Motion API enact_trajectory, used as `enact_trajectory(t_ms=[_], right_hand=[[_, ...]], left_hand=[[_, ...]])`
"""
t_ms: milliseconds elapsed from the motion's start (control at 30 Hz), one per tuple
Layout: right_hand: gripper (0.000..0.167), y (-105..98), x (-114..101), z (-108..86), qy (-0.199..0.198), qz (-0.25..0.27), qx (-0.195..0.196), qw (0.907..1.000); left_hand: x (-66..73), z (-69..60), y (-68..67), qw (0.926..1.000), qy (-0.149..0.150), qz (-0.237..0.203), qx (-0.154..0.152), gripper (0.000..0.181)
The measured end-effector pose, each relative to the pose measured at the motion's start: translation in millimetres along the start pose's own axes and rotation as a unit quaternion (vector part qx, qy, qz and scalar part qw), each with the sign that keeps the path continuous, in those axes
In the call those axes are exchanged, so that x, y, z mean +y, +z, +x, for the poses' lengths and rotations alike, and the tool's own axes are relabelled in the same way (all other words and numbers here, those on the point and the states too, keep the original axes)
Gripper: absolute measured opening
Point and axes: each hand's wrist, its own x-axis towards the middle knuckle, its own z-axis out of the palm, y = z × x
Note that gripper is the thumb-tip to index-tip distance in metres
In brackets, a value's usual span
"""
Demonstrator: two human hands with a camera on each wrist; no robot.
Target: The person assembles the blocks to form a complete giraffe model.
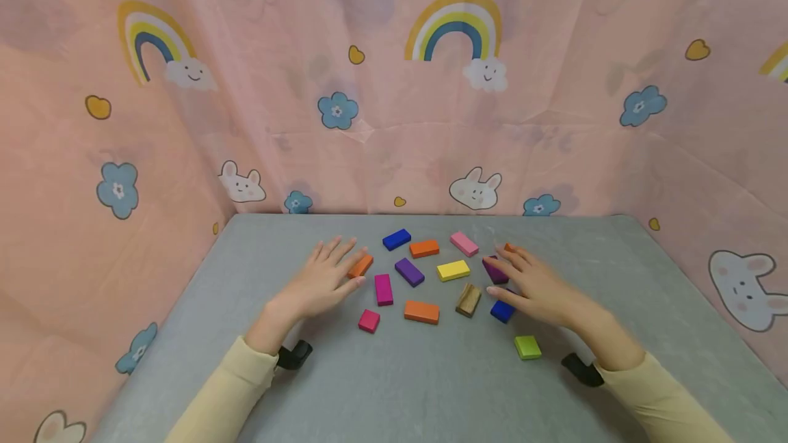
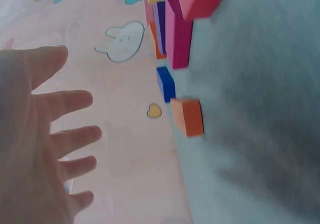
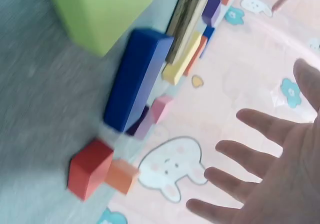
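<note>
My left hand hovers with spread fingers at the left of the blocks, partly over an orange block. In the left wrist view the hand holds nothing. Over the right side of the group, my right hand is spread out, partly covering a dark purple block and a blue block. The right wrist view shows that hand with separated fingers, and a red block beside an orange one. Between the hands lie a yellow block, a purple block and a magenta block.
Farther back are a blue block, an orange block and a pink block. Nearer lie a red block, an orange block, a wood-grained block and a green block. A patterned pink curtain surrounds the grey table.
</note>
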Motion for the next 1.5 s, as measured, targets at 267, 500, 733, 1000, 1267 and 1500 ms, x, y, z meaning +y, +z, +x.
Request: enact_trajectory(t_ms=[267, 500, 733, 1000, 1267, 1500], right_hand=[[0.052, 9, -12, 13.6, -0.043, 0.036, 0.022, 0.9982], [0.044, 21, -10, 23.7, -0.09, 0.096, 0.011, 0.9913], [0.041, 30, 0, 29.7, -0.12, 0.145, -0.006, 0.982], [0.04, 31, 12, 39.0, -0.119, 0.203, -0.046, 0.9707], [0.037, 29, 14, 42.7, -0.089, 0.196, -0.073, 0.9738], [0.033, 30, 14, 44.5, -0.084, 0.198, -0.076, 0.9737]], left_hand=[[16.1, 13.8, 10.2, 0.9979, 0.057, -0.015, 0.026, 0.063], [31.1, 23.3, 24.3, 0.9896, 0.085, -0.115, 0.017, 0.06], [43.3, 33.9, 37.6, 0.9721, 0.118, -0.203, -0.004, 0.055], [47.6, 47.1, 52.5, 0.9626, 0.136, -0.23, -0.046, 0.047], [48.5, 53.5, 62.1, 0.9548, 0.121, -0.252, -0.101, 0.043], [48.2, 54.9, 65.7, 0.9568, 0.127, -0.243, -0.098, 0.037]])
